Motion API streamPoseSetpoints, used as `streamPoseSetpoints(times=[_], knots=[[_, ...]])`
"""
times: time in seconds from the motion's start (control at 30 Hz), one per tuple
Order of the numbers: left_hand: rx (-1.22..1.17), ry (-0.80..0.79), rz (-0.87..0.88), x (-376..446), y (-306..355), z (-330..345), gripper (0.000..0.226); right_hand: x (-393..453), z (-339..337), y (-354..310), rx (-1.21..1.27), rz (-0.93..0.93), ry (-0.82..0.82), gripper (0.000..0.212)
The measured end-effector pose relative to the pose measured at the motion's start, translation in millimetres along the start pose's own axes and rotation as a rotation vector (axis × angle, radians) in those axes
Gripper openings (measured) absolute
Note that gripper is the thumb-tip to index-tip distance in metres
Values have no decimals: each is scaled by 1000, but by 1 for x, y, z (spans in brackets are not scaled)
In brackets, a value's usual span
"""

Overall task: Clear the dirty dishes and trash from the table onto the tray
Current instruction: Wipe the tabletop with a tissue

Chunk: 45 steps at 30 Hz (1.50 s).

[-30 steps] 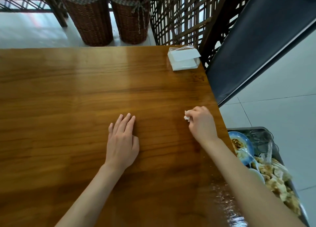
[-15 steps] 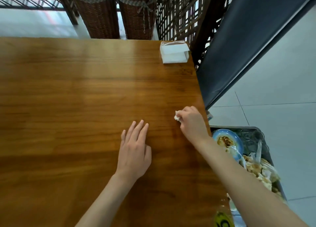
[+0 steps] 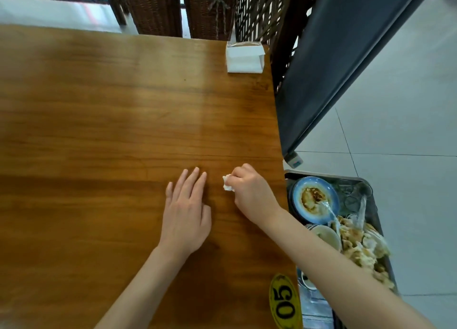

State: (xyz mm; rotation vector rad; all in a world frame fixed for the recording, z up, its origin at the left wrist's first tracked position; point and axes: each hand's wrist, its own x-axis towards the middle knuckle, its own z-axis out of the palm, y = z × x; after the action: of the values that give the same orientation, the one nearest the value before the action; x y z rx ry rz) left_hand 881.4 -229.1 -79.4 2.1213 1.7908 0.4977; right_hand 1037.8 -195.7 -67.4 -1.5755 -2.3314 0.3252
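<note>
left hand flat on table, fingers straight | right hand pinching crumpled napkin | tray beside table edge

Soft daylight from the far side glares pale on the table, with wide-angle bending and blurred edges.

A single head-worn wide-angle view looks forward and steeply down from above the near edge of the wooden table, close over the left hand and right hand. The table fills the left and centre; the tray sits lower at the right edge, wicker baskets along the top, straight lines bowing towards the borders
</note>
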Motion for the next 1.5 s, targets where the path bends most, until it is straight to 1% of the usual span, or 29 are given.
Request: streamPoseSetpoints(times=[0.07,0.1,0.2,0.3,0.4,0.53,0.7,0.93,1.07,1.27,1.33,1.43,1.5], knots=[[-8,15,-4,-6,1,0,56,-10,-6,3,11,3,-29,13],[-12,22,-4,-8,2,0,56,-14,-11,8,29,22,-8,14],[-29,29,-5,-14,2,2,55,-9,-25,33,78,167,133,12],[-31,20,6,-16,2,4,55,26,-29,55,61,291,201,15],[-28,31,-5,-14,4,7,55,57,-19,60,49,307,200,18],[-24,42,-16,-13,5,6,55,69,-4,53,23,305,165,20],[0,58,-67,-15,-9,-1,54,80,8,25,39,174,144,18],[10,58,-131,-16,-28,-10,56,88,35,-27,23,-13,47,17],[1,71,-139,-14,-30,-9,56,81,34,-30,-13,-79,-4,16],[-13,75,-143,-14,-26,-6,55,26,14,-23,0,-262,-132,9],[-16,70,-139,-13,-24,-5,55,34,10,-14,-32,-207,-136,12],[-14,62,-127,-11,-25,-6,55,62,8,4,-59,8,-14,18],[-2,70,-128,-10,-28,-7,56,71,14,2,-35,101,54,17]])
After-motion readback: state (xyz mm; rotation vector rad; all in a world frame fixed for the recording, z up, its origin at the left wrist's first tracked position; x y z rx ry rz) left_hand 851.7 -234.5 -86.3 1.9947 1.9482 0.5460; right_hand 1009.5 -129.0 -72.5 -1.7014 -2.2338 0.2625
